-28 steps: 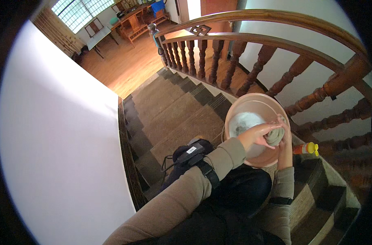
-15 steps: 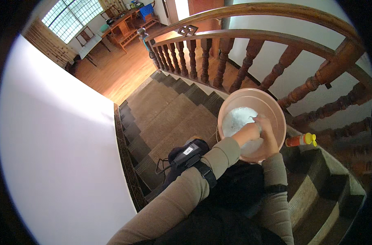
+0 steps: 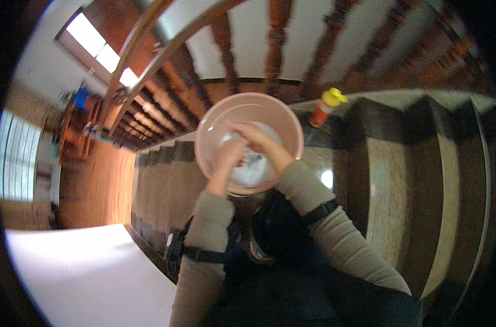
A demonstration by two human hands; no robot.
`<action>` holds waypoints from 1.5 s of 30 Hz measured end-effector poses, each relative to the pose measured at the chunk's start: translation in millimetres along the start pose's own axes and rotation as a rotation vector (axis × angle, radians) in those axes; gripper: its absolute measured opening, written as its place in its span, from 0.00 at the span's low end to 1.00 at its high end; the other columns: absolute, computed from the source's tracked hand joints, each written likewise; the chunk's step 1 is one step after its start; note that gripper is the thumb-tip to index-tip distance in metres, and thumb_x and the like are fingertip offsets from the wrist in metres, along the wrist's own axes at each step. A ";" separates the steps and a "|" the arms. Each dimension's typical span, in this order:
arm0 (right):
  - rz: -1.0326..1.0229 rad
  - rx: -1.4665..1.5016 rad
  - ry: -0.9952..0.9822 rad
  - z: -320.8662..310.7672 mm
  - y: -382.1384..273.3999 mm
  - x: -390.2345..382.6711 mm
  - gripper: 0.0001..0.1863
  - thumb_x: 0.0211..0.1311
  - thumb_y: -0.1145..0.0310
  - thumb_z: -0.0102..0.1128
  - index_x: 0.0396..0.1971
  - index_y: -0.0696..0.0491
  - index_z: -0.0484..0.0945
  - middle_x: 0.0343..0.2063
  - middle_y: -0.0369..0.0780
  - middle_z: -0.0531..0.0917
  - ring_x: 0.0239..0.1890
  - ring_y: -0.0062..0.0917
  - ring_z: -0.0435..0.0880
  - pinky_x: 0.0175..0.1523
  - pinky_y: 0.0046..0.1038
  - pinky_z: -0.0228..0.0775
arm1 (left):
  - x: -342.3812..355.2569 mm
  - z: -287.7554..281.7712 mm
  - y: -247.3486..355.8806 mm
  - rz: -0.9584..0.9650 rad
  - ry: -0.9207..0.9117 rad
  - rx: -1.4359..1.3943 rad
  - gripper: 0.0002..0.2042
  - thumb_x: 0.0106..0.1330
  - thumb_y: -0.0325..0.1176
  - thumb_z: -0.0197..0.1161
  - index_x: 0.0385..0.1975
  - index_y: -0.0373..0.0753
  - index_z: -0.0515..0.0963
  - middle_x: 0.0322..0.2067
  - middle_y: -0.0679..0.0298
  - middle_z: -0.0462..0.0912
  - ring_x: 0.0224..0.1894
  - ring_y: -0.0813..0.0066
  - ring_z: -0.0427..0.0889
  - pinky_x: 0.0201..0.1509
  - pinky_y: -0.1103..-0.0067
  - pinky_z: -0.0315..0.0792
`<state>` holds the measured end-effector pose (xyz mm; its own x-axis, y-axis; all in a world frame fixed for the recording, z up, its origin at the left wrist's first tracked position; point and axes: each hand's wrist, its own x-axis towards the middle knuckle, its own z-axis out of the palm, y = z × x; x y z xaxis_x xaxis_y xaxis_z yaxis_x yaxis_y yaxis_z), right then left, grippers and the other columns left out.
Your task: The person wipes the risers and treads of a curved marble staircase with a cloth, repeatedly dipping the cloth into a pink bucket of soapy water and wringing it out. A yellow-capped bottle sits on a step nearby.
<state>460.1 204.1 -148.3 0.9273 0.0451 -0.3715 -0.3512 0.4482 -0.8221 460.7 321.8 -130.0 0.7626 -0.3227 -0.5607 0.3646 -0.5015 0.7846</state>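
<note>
A pink plastic bucket (image 3: 289, 117) stands on the stairs in front of me, with white suds (image 3: 250, 173) and water inside. My left hand (image 3: 231, 158) is over the suds with its fingers curled closed. My right hand (image 3: 260, 140) reaches in from the right and meets it, its fingers bent across the left hand. Both hands are blurred, and whatever lies between them is hidden. Just right of the bucket, a red-orange bottle with a yellow cap (image 3: 325, 108) stands on a step.
Dark stairs with lighter treads (image 3: 392, 196) run to the right and also down to the left. A wooden railing with turned balusters (image 3: 275, 38) lines the far side. A white wall (image 3: 90, 272) is at the lower left, with a wood floor (image 3: 103, 185) and furniture beyond.
My view has swung to the right, so the bucket and bottle appear further left and higher. My hands stay together inside the bucket, with the right now across the left.
</note>
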 end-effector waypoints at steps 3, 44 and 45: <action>-0.007 0.213 -0.038 8.2 -15.5 -15.2 0.23 0.55 0.51 0.61 0.43 0.53 0.73 0.29 0.38 0.78 0.17 0.21 0.75 0.15 0.22 0.65 | -13.5 -14.2 23.6 -0.035 -0.195 -0.733 0.12 0.60 0.43 0.56 0.31 0.41 0.72 0.17 0.67 0.72 0.14 0.77 0.70 0.16 0.84 0.65; -0.223 -0.891 0.496 5.1 65.2 34.6 0.18 0.52 0.63 0.44 0.17 0.62 0.77 0.21 0.54 0.79 0.29 0.43 0.81 0.38 0.40 0.72 | 2.4 15.5 -27.3 0.112 0.012 0.997 0.16 0.57 0.39 0.54 0.37 0.35 0.80 0.40 0.46 0.79 0.45 0.52 0.78 0.48 0.66 0.71; -0.171 -0.794 0.520 7.2 65.5 31.8 0.19 0.52 0.62 0.44 0.17 0.62 0.77 0.23 0.55 0.80 0.30 0.44 0.81 0.39 0.40 0.72 | -1.8 16.4 -25.0 0.078 0.016 1.004 0.15 0.57 0.38 0.54 0.37 0.35 0.80 0.40 0.47 0.79 0.46 0.53 0.78 0.49 0.67 0.71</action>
<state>467.6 241.3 -210.9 0.8676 -0.4517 -0.2078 -0.3792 -0.3308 -0.8642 441.5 321.7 -152.9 0.7748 -0.3766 -0.5078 -0.3002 -0.9260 0.2288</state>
